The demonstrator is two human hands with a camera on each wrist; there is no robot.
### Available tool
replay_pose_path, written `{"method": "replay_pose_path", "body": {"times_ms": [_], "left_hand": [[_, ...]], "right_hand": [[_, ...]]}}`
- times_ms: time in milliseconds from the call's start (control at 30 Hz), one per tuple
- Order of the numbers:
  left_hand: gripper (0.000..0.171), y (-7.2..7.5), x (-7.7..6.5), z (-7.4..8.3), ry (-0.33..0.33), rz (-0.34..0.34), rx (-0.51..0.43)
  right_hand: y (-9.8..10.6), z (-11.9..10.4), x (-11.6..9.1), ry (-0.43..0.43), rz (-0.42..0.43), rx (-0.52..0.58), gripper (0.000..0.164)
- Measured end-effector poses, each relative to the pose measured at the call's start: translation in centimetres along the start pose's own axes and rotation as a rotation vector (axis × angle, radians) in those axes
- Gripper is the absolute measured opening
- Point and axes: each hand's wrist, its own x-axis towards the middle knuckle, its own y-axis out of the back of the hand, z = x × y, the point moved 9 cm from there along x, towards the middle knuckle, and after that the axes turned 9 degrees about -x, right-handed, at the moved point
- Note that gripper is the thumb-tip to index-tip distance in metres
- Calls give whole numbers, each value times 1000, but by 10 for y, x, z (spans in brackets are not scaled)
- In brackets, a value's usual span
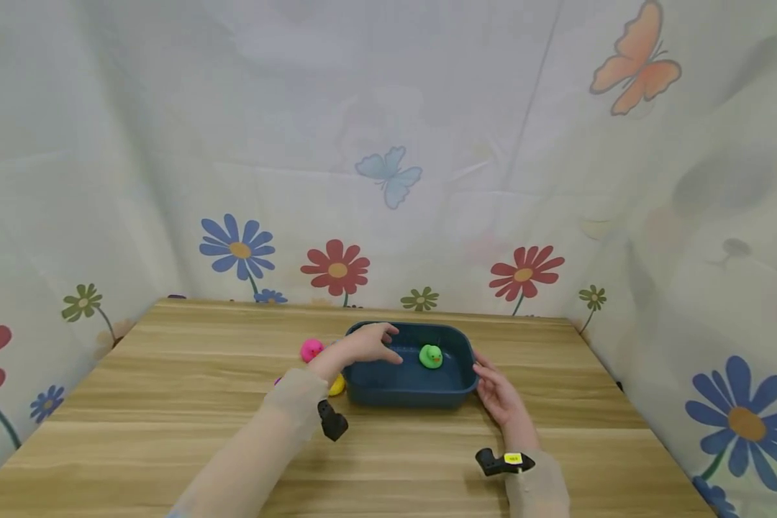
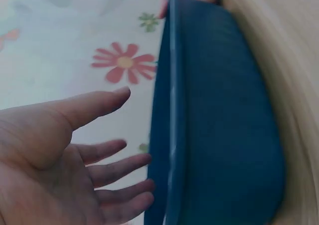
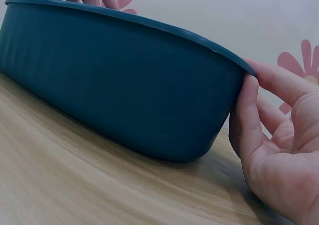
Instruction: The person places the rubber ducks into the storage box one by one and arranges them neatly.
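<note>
A dark blue plastic basin [image 1: 404,398] stands on the table, with a green rubber duck [image 1: 430,357] inside it. Over the basin's left part hovers my left hand [image 1: 367,342], fingers spread and nothing between them. In the left wrist view that hand [image 2: 75,160] shows its bare palm beside the basin's rim. My right hand [image 1: 500,394] holds the right end of the basin; the right wrist view has its fingers [image 3: 247,98] against the outer wall and over the rim. A pink duck [image 1: 311,350] and a yellow toy [image 1: 337,385] sit left of the basin, partly behind my left arm.
The wooden table [image 1: 188,374] runs back to a pale cloth backdrop [image 1: 285,144] printed with flowers and butterflies. A bit of a purple thing [image 1: 278,380] peeks out by my left sleeve. Both wrists carry black camera mounts [image 1: 332,421].
</note>
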Motion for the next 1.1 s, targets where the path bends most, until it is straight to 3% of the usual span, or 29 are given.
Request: {"method": "replay_pose_path", "body": {"times_ms": [233,467,633,867,1100], "left_hand": [[50,29,-28,-9,-84,29,-124],[52,56,-48,-45,-105,102,-201],[54,72,-67,-70,-83,189,-297],[58,91,-88,-105,1,264,-376],[67,101,-98,-122,-9,241,-345]], "right_hand": [[2,1,1,-8,14,6,50],[0,-1,0,-4,10,9,49],[0,1,0,-10,-2,33,49],[3,2,0,-19,6,35,48],[5,4,0,-17,45,-9,48]]}}
